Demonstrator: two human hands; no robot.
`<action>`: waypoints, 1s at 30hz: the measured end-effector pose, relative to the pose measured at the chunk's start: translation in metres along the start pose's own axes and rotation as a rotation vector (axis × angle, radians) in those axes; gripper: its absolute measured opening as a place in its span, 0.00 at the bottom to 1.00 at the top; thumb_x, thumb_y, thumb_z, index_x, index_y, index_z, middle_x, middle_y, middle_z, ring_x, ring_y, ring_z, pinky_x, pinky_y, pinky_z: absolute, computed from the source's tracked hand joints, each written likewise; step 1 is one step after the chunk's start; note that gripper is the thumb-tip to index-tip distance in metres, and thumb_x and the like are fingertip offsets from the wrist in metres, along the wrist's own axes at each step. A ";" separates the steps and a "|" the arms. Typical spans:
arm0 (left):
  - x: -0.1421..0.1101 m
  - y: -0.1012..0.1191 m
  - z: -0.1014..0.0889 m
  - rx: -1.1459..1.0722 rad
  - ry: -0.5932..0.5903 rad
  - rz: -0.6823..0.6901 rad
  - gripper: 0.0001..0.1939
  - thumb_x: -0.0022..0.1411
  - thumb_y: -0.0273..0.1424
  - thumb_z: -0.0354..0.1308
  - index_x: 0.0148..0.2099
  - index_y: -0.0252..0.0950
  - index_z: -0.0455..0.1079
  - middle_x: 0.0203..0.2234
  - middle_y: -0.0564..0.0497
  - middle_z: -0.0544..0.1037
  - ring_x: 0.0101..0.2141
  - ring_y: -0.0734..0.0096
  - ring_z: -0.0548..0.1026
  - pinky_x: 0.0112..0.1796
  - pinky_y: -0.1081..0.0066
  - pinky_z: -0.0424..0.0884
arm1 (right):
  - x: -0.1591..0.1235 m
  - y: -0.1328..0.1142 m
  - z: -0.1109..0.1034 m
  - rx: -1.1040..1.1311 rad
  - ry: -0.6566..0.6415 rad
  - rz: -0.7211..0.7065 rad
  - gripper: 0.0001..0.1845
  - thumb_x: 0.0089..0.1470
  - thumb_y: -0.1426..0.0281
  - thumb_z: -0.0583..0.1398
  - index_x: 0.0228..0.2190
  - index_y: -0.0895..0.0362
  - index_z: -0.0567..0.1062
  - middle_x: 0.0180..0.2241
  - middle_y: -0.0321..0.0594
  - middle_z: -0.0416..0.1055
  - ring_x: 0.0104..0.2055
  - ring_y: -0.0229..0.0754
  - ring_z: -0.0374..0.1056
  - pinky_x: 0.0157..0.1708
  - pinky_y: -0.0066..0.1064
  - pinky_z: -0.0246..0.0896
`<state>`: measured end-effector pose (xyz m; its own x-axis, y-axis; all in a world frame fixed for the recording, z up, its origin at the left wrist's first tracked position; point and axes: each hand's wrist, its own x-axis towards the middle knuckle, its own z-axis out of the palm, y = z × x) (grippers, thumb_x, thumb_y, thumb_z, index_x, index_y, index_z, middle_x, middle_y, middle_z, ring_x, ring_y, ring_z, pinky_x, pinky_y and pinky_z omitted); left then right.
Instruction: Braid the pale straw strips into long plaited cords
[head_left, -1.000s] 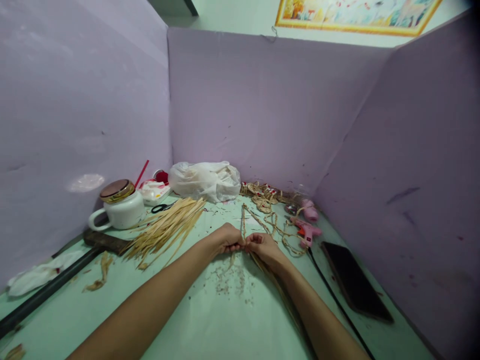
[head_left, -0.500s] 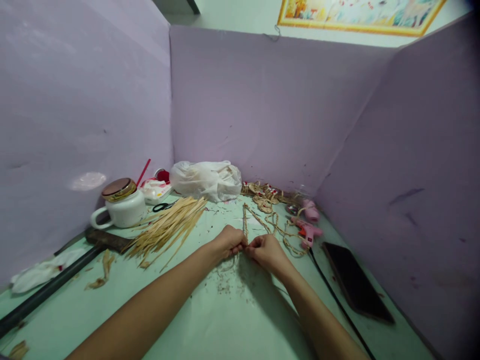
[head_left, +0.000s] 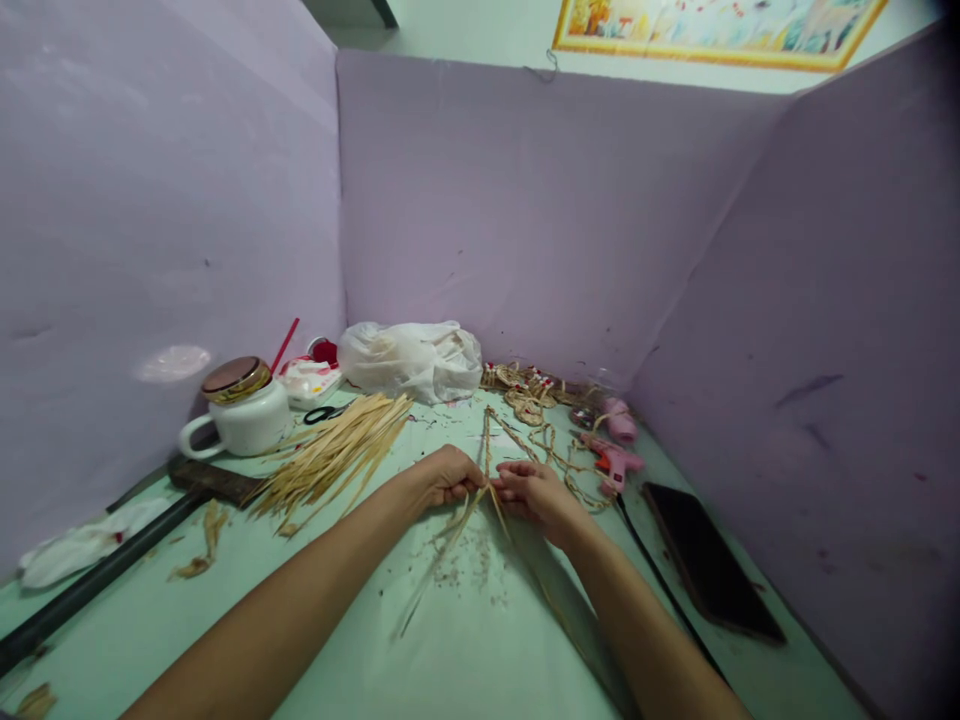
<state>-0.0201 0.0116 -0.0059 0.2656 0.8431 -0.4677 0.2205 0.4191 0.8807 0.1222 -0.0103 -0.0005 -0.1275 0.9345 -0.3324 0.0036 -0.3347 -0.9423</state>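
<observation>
A thin braided straw cord [head_left: 487, 440] runs up the table in front of me, with loose straw strands [head_left: 450, 545] fanning down from its lower end. My left hand [head_left: 448, 478] is closed and pinches the cord where the strands part. Right beside it, my right hand [head_left: 534, 495] has its fingertips bent around a strand at the same spot; the exact grip is partly hidden. One long strand trails down to the right beneath my right forearm. More of the cord lies in loops [head_left: 551, 440] past my right hand. To the left lies a bundle of dry straw strips [head_left: 337, 455].
A pink glue gun [head_left: 615, 462] with a black cable and a dark phone [head_left: 712, 560] lie right. Left are a white lidded mug [head_left: 251, 420], a hammer [head_left: 217, 480] and scissors [head_left: 321, 414]. A white plastic bag [head_left: 409, 360] and woven pieces [head_left: 525, 400] sit along the back panel.
My hands have drawn slightly apart, and the right fingers have loosened and straightened somewhat. Loose strands now show spreading below the hands, one swinging to the lower left.
</observation>
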 end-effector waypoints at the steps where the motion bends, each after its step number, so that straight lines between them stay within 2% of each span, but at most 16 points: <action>1: 0.000 0.000 0.000 0.011 -0.002 -0.001 0.10 0.38 0.24 0.54 0.14 0.32 0.55 0.07 0.59 0.54 0.09 0.87 0.49 0.13 0.79 0.38 | -0.002 0.000 0.004 0.051 -0.057 0.034 0.03 0.41 0.77 0.55 0.23 0.60 0.67 0.18 0.35 0.66 0.18 0.31 0.61 0.21 0.23 0.58; 3: -0.002 0.001 0.000 0.052 0.009 0.003 0.09 0.39 0.25 0.54 0.15 0.32 0.56 0.07 0.59 0.54 0.09 0.87 0.48 0.14 0.78 0.38 | -0.003 0.002 0.010 0.056 -0.113 0.051 0.03 0.40 0.79 0.55 0.21 0.61 0.67 0.15 0.33 0.62 0.15 0.29 0.56 0.16 0.20 0.52; 6: -0.006 0.004 0.000 0.189 0.047 0.003 0.09 0.38 0.25 0.54 0.14 0.33 0.56 0.06 0.60 0.53 0.10 0.86 0.48 0.14 0.78 0.40 | 0.000 0.007 0.014 -0.064 -0.051 0.053 0.06 0.39 0.77 0.55 0.15 0.60 0.64 0.08 0.28 0.51 0.10 0.25 0.42 0.10 0.20 0.35; 8: -0.008 0.006 0.000 0.299 0.074 0.018 0.07 0.37 0.24 0.53 0.14 0.33 0.57 0.06 0.59 0.53 0.10 0.84 0.49 0.13 0.78 0.42 | 0.004 0.011 0.013 -0.114 -0.010 0.048 0.09 0.39 0.75 0.55 0.13 0.60 0.62 0.07 0.26 0.47 0.09 0.25 0.38 0.10 0.21 0.29; 12: -0.010 0.007 -0.003 0.413 0.074 0.116 0.01 0.37 0.23 0.52 0.18 0.32 0.64 0.06 0.59 0.55 0.10 0.81 0.53 0.14 0.77 0.48 | 0.010 0.018 0.010 -0.096 0.031 -0.019 0.05 0.35 0.74 0.56 0.15 0.61 0.65 0.09 0.28 0.53 0.10 0.25 0.41 0.11 0.22 0.30; 16: -0.014 0.013 -0.017 0.558 -0.007 0.170 0.05 0.39 0.26 0.54 0.23 0.30 0.69 0.09 0.56 0.63 0.12 0.81 0.56 0.15 0.78 0.52 | 0.011 0.022 0.010 -0.083 0.070 -0.060 0.04 0.34 0.72 0.58 0.17 0.62 0.67 0.11 0.29 0.57 0.11 0.25 0.42 0.12 0.23 0.32; 19: -0.021 0.023 -0.039 0.647 -0.005 0.156 0.09 0.41 0.29 0.54 0.27 0.31 0.71 0.15 0.52 0.70 0.13 0.81 0.59 0.16 0.78 0.54 | 0.010 0.022 0.010 -0.079 0.071 -0.057 0.05 0.34 0.72 0.58 0.18 0.62 0.68 0.11 0.29 0.58 0.11 0.25 0.42 0.12 0.23 0.32; 21: -0.025 0.031 -0.057 0.683 0.097 0.163 0.09 0.42 0.29 0.54 0.28 0.31 0.71 0.18 0.50 0.72 0.14 0.80 0.61 0.17 0.78 0.55 | 0.010 0.021 0.011 -0.086 0.068 -0.050 0.05 0.35 0.72 0.57 0.18 0.61 0.68 0.10 0.29 0.57 0.11 0.25 0.41 0.12 0.23 0.32; 26: -0.034 0.041 -0.104 0.676 0.477 0.166 0.06 0.44 0.28 0.53 0.26 0.31 0.68 0.18 0.50 0.70 0.15 0.79 0.63 0.18 0.77 0.57 | 0.009 0.020 0.010 -0.109 0.044 -0.052 0.04 0.35 0.72 0.57 0.17 0.61 0.67 0.11 0.29 0.57 0.11 0.26 0.42 0.12 0.23 0.32; 28: -0.038 0.041 -0.116 0.754 0.548 0.131 0.03 0.42 0.26 0.53 0.23 0.31 0.67 0.16 0.51 0.69 0.17 0.77 0.64 0.19 0.77 0.57 | 0.010 0.021 0.009 -0.112 0.039 -0.049 0.04 0.34 0.72 0.58 0.17 0.61 0.67 0.11 0.29 0.57 0.11 0.26 0.43 0.12 0.23 0.32; 30: -0.042 0.038 -0.122 0.845 0.537 0.086 0.01 0.40 0.25 0.54 0.20 0.31 0.65 0.14 0.51 0.67 0.17 0.75 0.64 0.19 0.77 0.57 | 0.010 0.021 0.009 -0.116 0.044 -0.040 0.05 0.35 0.71 0.58 0.18 0.61 0.67 0.12 0.29 0.57 0.11 0.26 0.42 0.12 0.23 0.32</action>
<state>-0.1374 0.0333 0.0566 -0.1009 0.9869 -0.1260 0.8697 0.1490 0.4706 0.1122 -0.0092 -0.0232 -0.0861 0.9520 -0.2939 0.1141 -0.2836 -0.9521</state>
